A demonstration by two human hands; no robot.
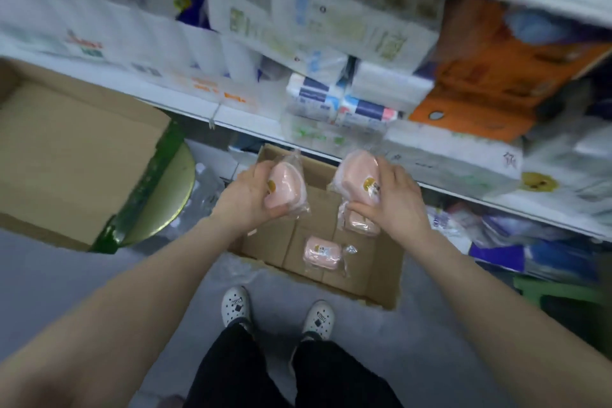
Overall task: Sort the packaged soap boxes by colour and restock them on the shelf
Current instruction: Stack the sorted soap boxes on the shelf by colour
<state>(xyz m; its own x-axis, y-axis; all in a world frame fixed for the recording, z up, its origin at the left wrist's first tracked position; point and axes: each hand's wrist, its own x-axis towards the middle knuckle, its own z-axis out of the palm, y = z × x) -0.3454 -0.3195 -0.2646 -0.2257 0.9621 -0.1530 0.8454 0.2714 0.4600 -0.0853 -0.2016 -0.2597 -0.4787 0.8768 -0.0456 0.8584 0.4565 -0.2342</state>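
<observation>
I have a first pink soap box (285, 188), sealed in clear film with a gold sticker on it, gripped in my left hand (250, 197), fingers and thumb curled round its left side. A second pink soap box (355, 177), wrapped the same way, is gripped in my right hand (395, 204), fingers over its far end and thumb at its near edge. Both are held in the air, apart from each other, above an open carton (265, 243) that sits on the floor at the foot of the shelving. Inside the carton a third soap box (323, 252), also pink, lies flat on the cardboard bottom. A fourth soap box (362, 225) lies just beyond it, partly hidden under my right hand.

Ahead of the hands runs the white edge of a shelf (246, 116), loaded with white packs and, at the right, an orange pack (490, 83). The print on them is too blurred for me to read. To my left a larger cardboard box (76, 142) rests open on a round stool (172, 182) with a yellowish seat. Nearer me than the carton, on the grey floor (99, 275), I see two white shoes (235, 305) and black trouser legs.
</observation>
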